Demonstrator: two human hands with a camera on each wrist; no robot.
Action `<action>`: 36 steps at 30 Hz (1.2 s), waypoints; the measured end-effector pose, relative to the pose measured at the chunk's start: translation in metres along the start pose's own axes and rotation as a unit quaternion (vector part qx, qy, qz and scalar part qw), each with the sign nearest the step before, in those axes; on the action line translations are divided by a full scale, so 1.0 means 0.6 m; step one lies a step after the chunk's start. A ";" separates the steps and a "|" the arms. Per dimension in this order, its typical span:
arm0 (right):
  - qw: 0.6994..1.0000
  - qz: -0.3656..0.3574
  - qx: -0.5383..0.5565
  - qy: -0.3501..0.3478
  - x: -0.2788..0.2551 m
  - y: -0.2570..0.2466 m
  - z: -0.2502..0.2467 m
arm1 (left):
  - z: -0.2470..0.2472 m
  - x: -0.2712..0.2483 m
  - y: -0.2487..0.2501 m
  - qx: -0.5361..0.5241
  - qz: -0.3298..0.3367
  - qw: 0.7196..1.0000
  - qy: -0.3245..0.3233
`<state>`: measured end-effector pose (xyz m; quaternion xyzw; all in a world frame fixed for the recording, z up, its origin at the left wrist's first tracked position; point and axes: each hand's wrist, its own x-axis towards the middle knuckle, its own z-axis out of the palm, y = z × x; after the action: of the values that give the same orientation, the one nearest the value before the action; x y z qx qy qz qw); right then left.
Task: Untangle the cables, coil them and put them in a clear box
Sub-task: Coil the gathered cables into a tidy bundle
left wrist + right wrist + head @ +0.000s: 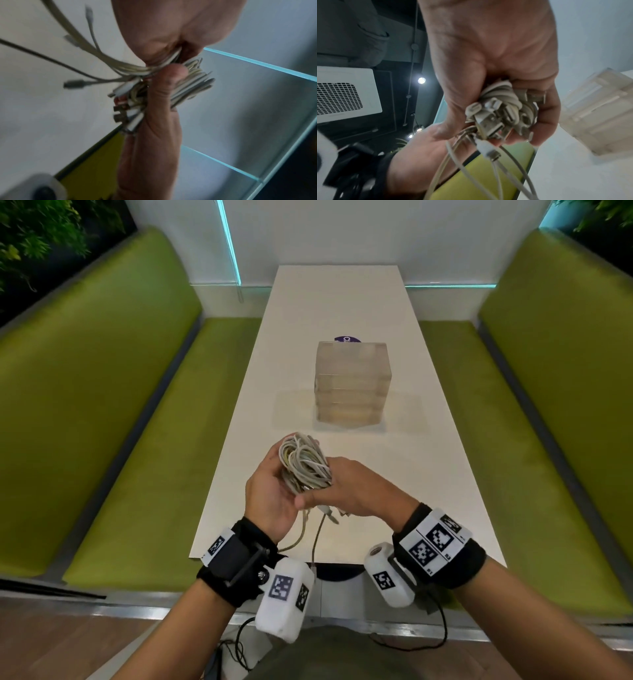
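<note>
A tangled bundle of white cables (303, 463) is held above the near end of the white table (428, 474). My left hand (272, 481) grips it from the left, thumb (163, 94) pressed on the coil (192, 83). My right hand (346, 486) curls round the bundle's lower right side. In the right wrist view its fingers (544, 115) close round the plugs and loops (501, 108). Several loose ends with plugs (317, 529) hang down toward the table edge. A stack of clear boxes (352, 383) stands mid-table, beyond the hands.
Green padded benches (137, 440) (531, 440) run along both sides of the table. A purple round sticker (346, 339) shows behind the box stack. The table's near edge (342, 561) lies just under my wrists. A white wall closes the far end.
</note>
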<state>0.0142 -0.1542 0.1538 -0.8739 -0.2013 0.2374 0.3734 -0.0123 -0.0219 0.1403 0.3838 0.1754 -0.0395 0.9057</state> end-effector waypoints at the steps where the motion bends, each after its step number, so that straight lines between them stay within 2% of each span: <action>1: 1.000 0.004 -0.001 -0.001 -0.001 -0.001 0.001 | -0.001 0.001 0.002 -0.034 -0.021 0.999 -0.010; 4: 1.000 0.014 0.022 0.000 0.001 -0.005 0.007 | -0.011 0.000 0.013 -0.079 -0.027 0.996 -0.036; 8: 0.999 -0.011 0.045 -0.012 0.004 -0.008 -0.004 | -0.012 -0.008 0.014 -0.003 0.015 0.996 -0.090; 11: 0.999 -0.008 0.030 -0.028 -0.002 -0.009 -0.009 | -0.011 -0.009 0.014 0.073 0.069 0.985 -0.142; 13: 0.999 -0.012 0.038 -0.022 -0.006 -0.009 -0.006 | -0.014 -0.008 0.016 0.092 0.084 0.980 -0.155; 15: 0.998 -0.013 0.052 -0.020 -0.007 -0.007 0.000 | -0.013 -0.007 0.017 0.107 0.096 0.979 -0.146; 20: 0.997 -0.012 0.080 0.003 -0.003 -0.001 0.015 | 0.006 -0.013 0.013 0.183 0.130 0.972 -0.073; 25: 0.990 -0.048 0.132 -0.021 -0.007 -0.003 0.016 | 0.014 -0.015 0.022 0.167 0.121 0.977 -0.062; 30: 0.986 -0.038 0.156 -0.052 -0.006 0.004 0.010 | 0.016 -0.017 0.020 0.173 0.105 0.977 -0.064; 36: 0.987 -0.031 0.153 -0.028 0.000 0.011 0.021 | 0.017 -0.015 0.010 0.173 0.111 0.977 -0.047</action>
<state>0.0079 -0.1513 0.1415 -0.7925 -0.2005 0.2783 0.5043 -0.0163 -0.0254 0.1542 0.5498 0.0797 0.0137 0.8314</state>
